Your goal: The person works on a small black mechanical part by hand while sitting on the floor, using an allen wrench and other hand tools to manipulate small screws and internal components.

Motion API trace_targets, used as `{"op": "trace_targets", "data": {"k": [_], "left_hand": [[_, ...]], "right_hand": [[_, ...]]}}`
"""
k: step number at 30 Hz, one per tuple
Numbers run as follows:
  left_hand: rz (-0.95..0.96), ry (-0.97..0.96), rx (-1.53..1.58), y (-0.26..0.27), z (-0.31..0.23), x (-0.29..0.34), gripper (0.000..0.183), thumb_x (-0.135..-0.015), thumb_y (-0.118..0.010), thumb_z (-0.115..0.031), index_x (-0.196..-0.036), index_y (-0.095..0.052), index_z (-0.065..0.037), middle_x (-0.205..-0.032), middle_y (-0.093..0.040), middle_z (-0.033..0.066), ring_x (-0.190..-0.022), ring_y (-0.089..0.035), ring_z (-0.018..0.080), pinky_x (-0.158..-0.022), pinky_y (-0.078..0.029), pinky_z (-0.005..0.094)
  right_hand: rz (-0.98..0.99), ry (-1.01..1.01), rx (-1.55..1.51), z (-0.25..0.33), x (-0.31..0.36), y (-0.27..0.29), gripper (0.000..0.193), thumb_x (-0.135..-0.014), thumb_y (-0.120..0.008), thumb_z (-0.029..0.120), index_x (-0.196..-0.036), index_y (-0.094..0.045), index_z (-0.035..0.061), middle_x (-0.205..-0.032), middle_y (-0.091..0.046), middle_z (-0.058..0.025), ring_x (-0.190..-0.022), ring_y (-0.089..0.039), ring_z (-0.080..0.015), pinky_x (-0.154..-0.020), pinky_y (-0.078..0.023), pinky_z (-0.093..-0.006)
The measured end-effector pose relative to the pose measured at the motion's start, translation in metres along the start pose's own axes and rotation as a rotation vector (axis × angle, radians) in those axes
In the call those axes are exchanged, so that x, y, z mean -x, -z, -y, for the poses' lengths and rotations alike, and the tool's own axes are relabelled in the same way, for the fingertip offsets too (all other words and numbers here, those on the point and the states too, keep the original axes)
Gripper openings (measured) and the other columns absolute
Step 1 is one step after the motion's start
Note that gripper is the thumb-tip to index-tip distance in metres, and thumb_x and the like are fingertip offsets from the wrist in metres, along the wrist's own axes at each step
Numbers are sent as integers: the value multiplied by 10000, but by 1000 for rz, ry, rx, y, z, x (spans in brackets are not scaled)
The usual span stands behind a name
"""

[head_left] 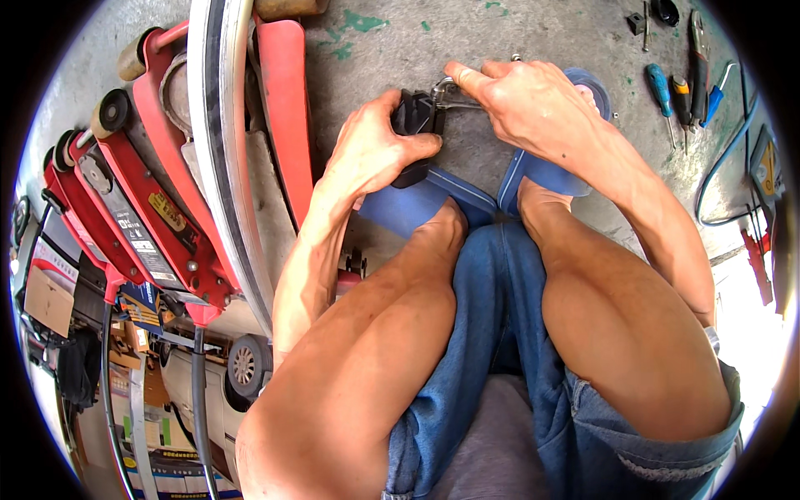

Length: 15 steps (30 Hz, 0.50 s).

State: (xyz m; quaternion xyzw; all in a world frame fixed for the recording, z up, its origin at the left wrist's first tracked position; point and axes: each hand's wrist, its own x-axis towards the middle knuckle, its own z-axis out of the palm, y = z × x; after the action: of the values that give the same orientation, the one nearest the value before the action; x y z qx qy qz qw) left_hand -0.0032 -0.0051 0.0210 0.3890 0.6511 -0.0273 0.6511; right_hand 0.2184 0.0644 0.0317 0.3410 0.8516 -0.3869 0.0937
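- Red floor jacks (171,158) are sitting left of the black part (414,114).
- Right hand (533,104) is reaching in right of it; cannot tell its grip.
- Left hand (365,150) is holding it between thumb and fingers.
- Chrome tool (458,100) is lying just right of it.

Left: jacks (157,218) stand side by side on floor (400,42), car (193,387) apparently beyond them | Centre: block (412,117) in left hand (373,150), at left slipper's (400,207) front; metal tool (460,105) between block and right hand (533,107) | Right: screwdrivers (659,85) lie beside pliers (698,54) on floor, cable (707,178) nearer right forearm (662,208)
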Motion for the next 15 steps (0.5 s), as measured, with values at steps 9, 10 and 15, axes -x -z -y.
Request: {"op": "trace_targets", "data": {"k": [9,10,15], "left_hand": [[-11,19,12,1,0,2,490,-669,-776,-318,-976,-657,44,-841,-696,231,-841,-699,347,-783,-528,444],[-13,21,14,1,0,2,490,-669,-776,-318,-976,-657,44,-841,-696,231,-841,-699,347,-783,-528,444],[-7,-1,9,1,-1,-1,483,-662,-775,-326,-968,-669,33,-850,-702,233,-856,-701,361,-786,-528,449]], "right_hand": [[56,-1,-42,6,-9,2,184,-824,-608,27,-972,-636,-78,-687,-663,-267,-682,-700,-454,-597,-575,-514],[78,-20,-57,6,-10,2,175,-829,-610,34,-963,-641,-74,-696,-663,-272,-688,-699,-456,-596,-576,-511],[94,-63,-273,1,-12,6,164,-900,-604,86,-914,-654,-70,-736,-666,-276,-779,-695,-474,-698,-568,-525]]}}
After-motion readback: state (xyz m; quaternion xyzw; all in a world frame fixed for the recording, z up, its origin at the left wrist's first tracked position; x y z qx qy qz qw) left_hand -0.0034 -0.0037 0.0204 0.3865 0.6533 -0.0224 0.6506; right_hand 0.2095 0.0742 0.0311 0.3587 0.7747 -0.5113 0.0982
